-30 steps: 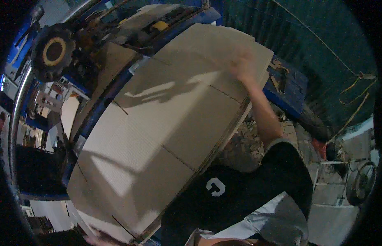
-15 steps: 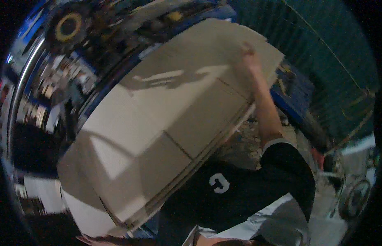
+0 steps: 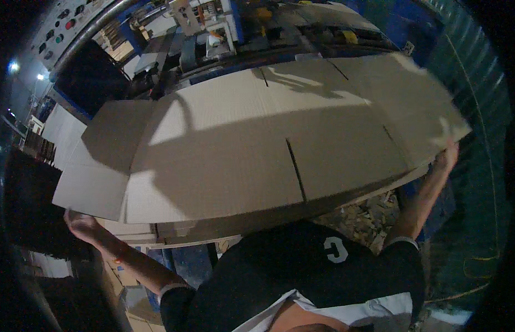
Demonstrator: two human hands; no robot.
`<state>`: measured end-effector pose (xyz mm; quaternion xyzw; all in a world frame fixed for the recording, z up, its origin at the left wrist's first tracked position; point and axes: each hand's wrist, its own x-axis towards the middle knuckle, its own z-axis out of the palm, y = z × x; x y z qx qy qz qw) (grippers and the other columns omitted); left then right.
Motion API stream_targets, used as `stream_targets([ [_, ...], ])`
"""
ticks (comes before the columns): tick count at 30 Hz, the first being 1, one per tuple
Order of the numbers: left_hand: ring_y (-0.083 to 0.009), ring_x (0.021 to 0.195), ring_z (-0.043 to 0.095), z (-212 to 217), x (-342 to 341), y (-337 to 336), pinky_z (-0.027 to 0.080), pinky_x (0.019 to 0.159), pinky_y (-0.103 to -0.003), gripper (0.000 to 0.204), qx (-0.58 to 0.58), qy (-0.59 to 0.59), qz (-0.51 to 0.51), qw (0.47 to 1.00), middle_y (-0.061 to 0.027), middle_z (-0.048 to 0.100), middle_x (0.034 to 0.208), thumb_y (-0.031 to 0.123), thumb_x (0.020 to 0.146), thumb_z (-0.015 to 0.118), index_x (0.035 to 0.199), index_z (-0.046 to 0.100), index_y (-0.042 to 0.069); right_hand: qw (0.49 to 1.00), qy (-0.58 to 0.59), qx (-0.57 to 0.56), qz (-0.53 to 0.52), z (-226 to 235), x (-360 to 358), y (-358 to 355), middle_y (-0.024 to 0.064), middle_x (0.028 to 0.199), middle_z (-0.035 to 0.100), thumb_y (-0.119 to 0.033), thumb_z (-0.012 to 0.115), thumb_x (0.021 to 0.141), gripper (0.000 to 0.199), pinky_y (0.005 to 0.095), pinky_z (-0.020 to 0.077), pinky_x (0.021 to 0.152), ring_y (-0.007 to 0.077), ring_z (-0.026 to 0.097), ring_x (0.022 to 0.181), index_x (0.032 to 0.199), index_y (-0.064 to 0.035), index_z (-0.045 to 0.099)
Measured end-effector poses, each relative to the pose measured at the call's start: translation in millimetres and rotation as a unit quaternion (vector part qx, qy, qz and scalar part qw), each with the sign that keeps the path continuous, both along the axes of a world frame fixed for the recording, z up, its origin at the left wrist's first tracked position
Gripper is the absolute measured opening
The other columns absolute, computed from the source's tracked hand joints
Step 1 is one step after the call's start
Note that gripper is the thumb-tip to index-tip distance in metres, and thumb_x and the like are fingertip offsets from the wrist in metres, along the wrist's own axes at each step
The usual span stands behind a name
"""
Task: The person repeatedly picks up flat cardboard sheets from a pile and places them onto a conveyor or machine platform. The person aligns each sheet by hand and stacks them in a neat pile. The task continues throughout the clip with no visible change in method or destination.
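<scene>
A large flat cardboard sheet point(image 3: 257, 144), tan, with slots and crease lines, spreads across the middle of the view on top of a stack of similar sheets point(image 3: 224, 229). My left hand point(image 3: 80, 224) grips its lower left corner from underneath. My right hand point(image 3: 446, 157) holds its right edge, arm stretched out. Both arms are spread wide, and my black shirt fills the bottom of the view.
A blue machine point(image 3: 224, 27) with rollers and metal parts stands behind the sheet. A panel with coloured buttons point(image 3: 61, 27) is at the upper left. Cardboard scraps point(image 3: 368, 216) litter the floor under the right side. A green corrugated wall point(image 3: 473, 83) is at right.
The view has swung so the sheet now lies wide across it instead of slanting. My left hand has come into view at the sheet's lower left corner; my right hand stays on the right edge.
</scene>
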<state>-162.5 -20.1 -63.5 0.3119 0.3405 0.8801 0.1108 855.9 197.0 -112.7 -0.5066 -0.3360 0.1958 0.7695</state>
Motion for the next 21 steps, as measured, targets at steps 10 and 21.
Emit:
stream_targets([
  [10, -0.0262, 0.113, 0.049, -35.3, 216.4, -21.5, 0.037, 0.095, -0.040, 0.036, -0.391, 0.259, 0.026, 0.883, -0.0169, 0.050, 0.124, 0.010, 0.080, 0.053, 0.112, 0.054, -0.005, 0.773, -0.604, 0.030, 0.189, 23.3, -321.9, -132.0, 0.0085, 0.118, 0.056, -0.016, 0.058, 0.080, 0.032, 0.0387, 0.0435, 0.090, 0.0262, 0.054, 0.106, 0.111, -0.0094, 0.058],
  [21, -0.0341, 0.125, 0.038, -27.6, 300.3, 38.7, 0.026, 0.105, -0.050, 0.041, -0.352, 0.740, -0.111, 0.563, -0.0119, 0.043, 0.134, 0.014, 0.078, 0.056, 0.119, 0.056, 0.016, 0.566, -0.722, 0.058, 0.394, 7.8, -349.1, -88.3, 0.0065, 0.126, 0.052, -0.007, 0.063, 0.069, 0.041, 0.0438, 0.0366, 0.100, 0.0279, 0.044, 0.121, 0.109, -0.0156, 0.062],
])
